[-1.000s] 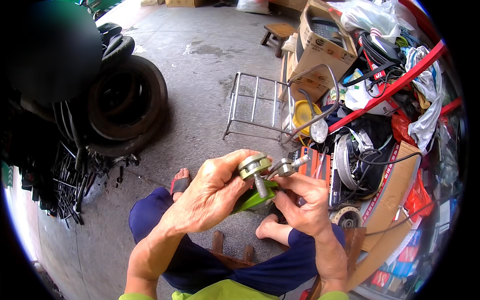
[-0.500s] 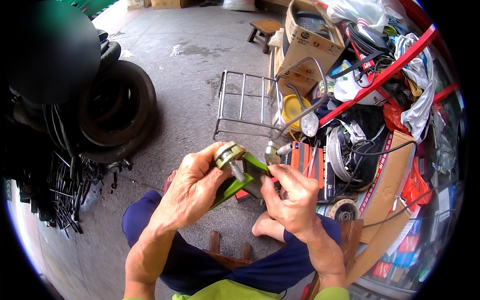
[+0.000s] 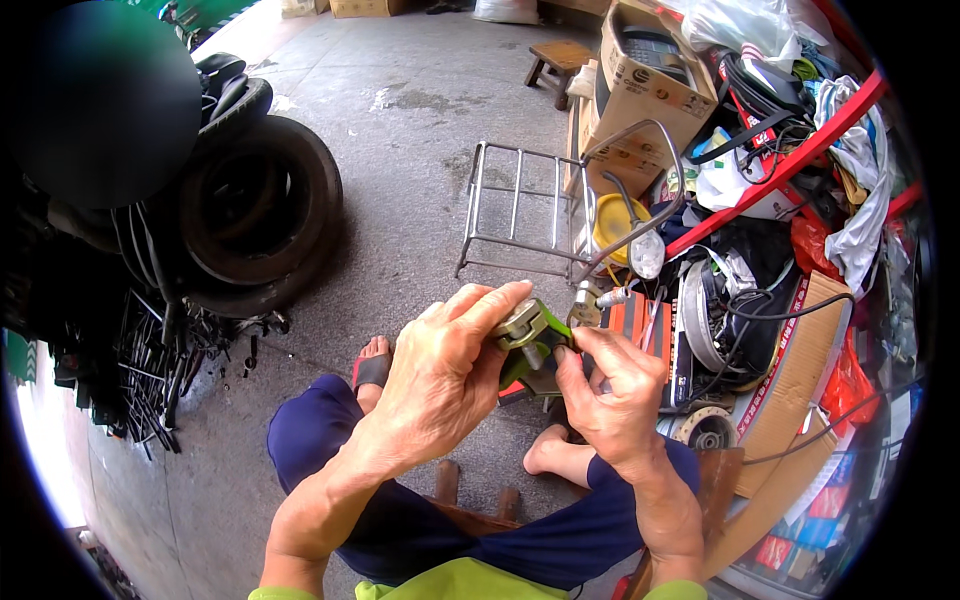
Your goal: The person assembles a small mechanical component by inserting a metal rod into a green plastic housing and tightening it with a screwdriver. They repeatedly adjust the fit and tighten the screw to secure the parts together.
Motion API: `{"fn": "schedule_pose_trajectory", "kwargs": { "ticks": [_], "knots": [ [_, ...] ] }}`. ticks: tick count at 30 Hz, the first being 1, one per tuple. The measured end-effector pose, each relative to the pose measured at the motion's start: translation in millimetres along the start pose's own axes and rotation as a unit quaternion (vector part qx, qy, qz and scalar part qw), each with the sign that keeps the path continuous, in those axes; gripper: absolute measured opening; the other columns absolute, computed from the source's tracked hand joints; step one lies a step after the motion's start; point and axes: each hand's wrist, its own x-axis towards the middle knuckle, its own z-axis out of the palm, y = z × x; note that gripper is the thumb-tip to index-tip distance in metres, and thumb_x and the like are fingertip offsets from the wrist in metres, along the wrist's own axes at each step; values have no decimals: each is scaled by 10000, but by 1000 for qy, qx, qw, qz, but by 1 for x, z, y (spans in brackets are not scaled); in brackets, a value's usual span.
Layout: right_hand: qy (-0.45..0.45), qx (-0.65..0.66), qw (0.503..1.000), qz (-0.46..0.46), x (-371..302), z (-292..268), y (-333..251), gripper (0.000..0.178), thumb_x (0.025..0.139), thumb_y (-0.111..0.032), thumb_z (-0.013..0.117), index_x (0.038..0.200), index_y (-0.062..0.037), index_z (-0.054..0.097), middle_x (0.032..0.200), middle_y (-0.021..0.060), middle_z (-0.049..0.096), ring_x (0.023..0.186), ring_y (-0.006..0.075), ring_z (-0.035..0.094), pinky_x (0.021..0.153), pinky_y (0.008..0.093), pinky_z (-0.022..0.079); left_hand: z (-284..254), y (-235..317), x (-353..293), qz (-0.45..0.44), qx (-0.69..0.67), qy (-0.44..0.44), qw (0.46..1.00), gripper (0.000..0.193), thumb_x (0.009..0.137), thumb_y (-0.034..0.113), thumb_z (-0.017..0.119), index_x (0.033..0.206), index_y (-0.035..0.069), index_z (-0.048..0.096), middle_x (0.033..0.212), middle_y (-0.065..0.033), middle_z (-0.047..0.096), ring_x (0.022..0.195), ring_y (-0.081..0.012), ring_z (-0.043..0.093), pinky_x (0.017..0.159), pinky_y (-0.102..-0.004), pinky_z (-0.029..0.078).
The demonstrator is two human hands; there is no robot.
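Observation:
Over my lap, both hands hold a green bracket-like part point(image 3: 563, 323) whose exact kind I cannot make out. My left hand point(image 3: 440, 365) is wrapped around its left end, beside a brass-coloured metal fitting point(image 3: 522, 324) with a short grey stem hanging below. Thumb and fingers of my right hand point(image 3: 612, 385) pinch the part's right side; my fingertips hide what lies between them. A second silvery fitting point(image 3: 586, 303) with a stub pointing right sticks up just beyond my right fingers. The underside of the part is mostly hidden.
Stacked tyres point(image 3: 262, 200) and a heap of thin black rods point(image 3: 150, 380) lie left. Ahead stands a metal rack point(image 3: 515, 205), with a yellow container point(image 3: 612, 225) beside it. Cardboard boxes point(image 3: 655, 90), a red bar point(image 3: 785, 165) and flattened cardboard point(image 3: 795, 385) crowd the right. A low wooden stool point(image 3: 560, 58) stands farther off.
My left hand has turned and its fingers have come up over the brass-coloured fitting, covering more of the green part. The part is tilted differently. The whole view has shifted slightly.

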Motion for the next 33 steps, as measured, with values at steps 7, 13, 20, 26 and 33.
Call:
{"fn": "schedule_pose_trajectory", "kwargs": {
  "ticks": [7, 13, 20, 26, 33],
  "knots": [
    [11, 8, 1000, -24, 0, 2, 3, 213, 715, -14, 678, 908, 63, 628, 830, 194, 649, 600, 257, 649, 486, 303, 507, 1, -6, 1, 121, 162, 66, 977, 577, 692, -57, 598, 1247, 80, 525, 999, -97, 558, 829, -267, 517, 708, -379, 410],
    [13, 17, 1000, -22, -1, 2, 4, 227, 713, -7, 681, 922, 65, 633, 834, 205, 650, 629, 272, 660, 509, 302, 522, 4, -2, 1, 162, 199, 120, 959, 574, 618, -120, 606, 1160, 70, 613, 944, -101, 577, 792, -247, 523, 667, -333, 458],
    [21, 13, 999, -37, -1, 3, 5, 222, 717, 3, 673, 930, 51, 636, 838, 203, 649, 627, 273, 658, 513, 302, 522, 3, -6, 0, 199, 229, 153, 941, 531, 599, -36, 649, 1125, 10, 596, 957, -113, 566, 791, -263, 526, 656, -362, 454],
    [35, -4, 997, -66, 0, 4, 5, 239, 721, 37, 657, 959, 25, 630, 861, 187, 644, 610, 265, 652, 503, 304, 512, -1, 1, -1, 98, 142, 154, 973, 538, 618, -182, 524, 1088, 52, 642, 894, -103, 588, 773, -229, 542, 674, -295, 461],
    [19, 127, 992, -10, 5, -1, 11, 167, 778, -26, 679, 928, 35, 638, 787, 119, 653, 547, 134, 597, 474, 246, 451, -6, 6, 1, -62, -130, 47, 988, 216, 823, -57, 571, 1016, -11, 656, 848, -57, 609, 712, -68, 537, 634, -215, 439]
  ]
}}
